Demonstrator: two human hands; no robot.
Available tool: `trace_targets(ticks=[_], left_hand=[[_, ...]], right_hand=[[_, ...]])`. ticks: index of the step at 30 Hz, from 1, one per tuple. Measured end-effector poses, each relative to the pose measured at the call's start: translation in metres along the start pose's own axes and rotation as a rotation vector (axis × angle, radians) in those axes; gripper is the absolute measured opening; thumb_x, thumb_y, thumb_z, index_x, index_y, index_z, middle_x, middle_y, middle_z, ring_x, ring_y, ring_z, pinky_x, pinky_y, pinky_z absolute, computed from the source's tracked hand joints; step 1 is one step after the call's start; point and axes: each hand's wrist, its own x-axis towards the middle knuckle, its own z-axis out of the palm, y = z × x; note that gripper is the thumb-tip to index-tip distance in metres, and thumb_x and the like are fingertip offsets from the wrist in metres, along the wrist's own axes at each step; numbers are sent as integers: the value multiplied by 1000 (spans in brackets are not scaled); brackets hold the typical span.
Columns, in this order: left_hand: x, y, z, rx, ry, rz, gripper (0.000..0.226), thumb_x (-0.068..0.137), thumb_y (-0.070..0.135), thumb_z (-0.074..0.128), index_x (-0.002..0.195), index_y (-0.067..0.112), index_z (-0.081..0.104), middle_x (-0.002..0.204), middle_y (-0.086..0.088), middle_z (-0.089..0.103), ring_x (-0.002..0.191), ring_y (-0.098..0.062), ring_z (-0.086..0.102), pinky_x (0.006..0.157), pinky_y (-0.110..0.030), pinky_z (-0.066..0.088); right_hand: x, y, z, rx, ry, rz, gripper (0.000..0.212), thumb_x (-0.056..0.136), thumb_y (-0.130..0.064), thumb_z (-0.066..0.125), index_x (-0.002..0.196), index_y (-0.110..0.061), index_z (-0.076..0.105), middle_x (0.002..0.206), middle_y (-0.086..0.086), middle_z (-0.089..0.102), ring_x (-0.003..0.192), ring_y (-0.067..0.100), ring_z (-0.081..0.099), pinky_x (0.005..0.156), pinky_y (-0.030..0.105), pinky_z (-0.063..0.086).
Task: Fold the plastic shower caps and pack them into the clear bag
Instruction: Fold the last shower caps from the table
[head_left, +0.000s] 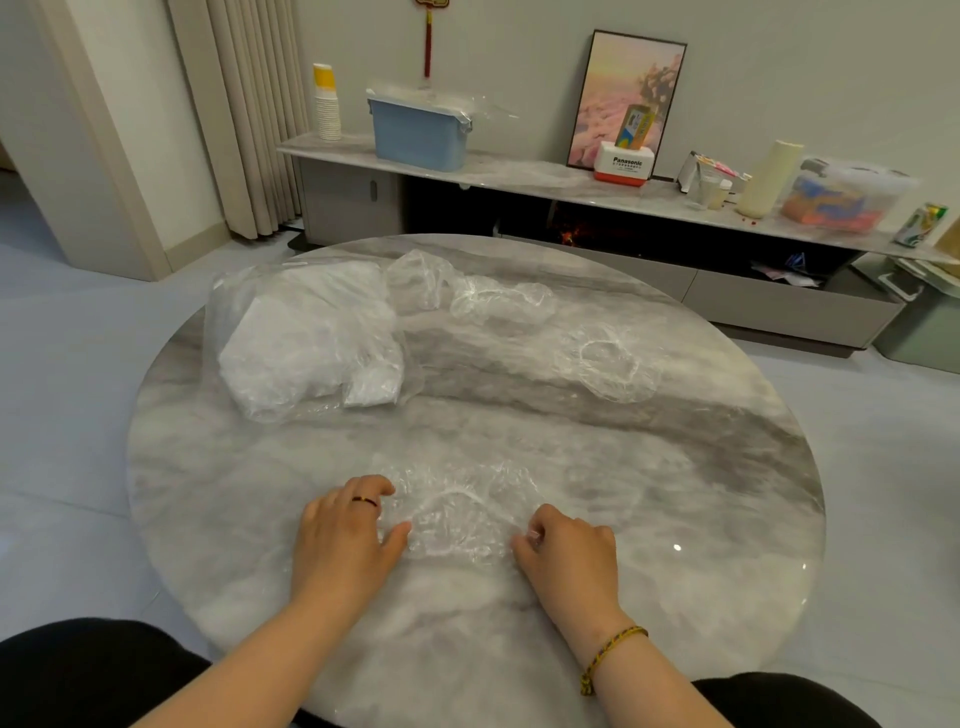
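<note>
Cap in work: flat cap (457, 514), clear crinkled plastic, spread on the near part of the round marble table (675, 467), directly between the two hands.
Cap axis: its longer spread runs left to right, from one hand to the other; the gathered elastic rim shows as a pale arc at its middle.
Left hand (345, 530): palm down on the cap's left edge, fingers curled over the rim, thumb reaching in against the plastic; it grips that edge.
Right hand (569, 551): knuckles up at the cap's right edge, fingers tucked, thumb and forefinger pinching the plastic there.
Nearness: both hands touch the cap, one at each end; neither is closer.
Step, judged: the start of a fold, probably one edge carried across to the other along that left-right axis.
Clear bag (306, 338): far left of the table, already bulging with white folded plastic; well apart from the hands, on the left hand's side.
Loose caps: one (610, 364) at far right, two more (498, 301) crumpled beyond the bag, all unfolded.
Risk, judged: thin film is slippery and may spring open.
</note>
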Motion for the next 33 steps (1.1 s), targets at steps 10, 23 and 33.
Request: trace_targets(ticks=[10,23,33], left_hand=[[-2,6,14,215,-340,413,66,101,24,8,99,13,73,104,1,71,108,-15,56,108,-26,11],[-3,2,21,294,-559,298,141,26,73,-48,149,22,-1,140,18,-19,125,4,-24,105,-24,-24],[-9,5,7,133,-482,408,76,62,62,39,126,22,43,125,1,60,119,-10,43,108,-29,13]], right_hand=[[-3,-15,18,-137,314,-239,48,66,-14,31,112,-14,46,111,9,67,112,27,52,107,37,14],[-3,-15,18,-185,-100,-488,72,85,-50,8,143,-15,33,153,-1,21,142,12,18,111,17,-1],[8,0,-5,67,-2,-261,31,95,-18,38,115,-15,61,116,-1,63,107,15,55,85,23,40]])
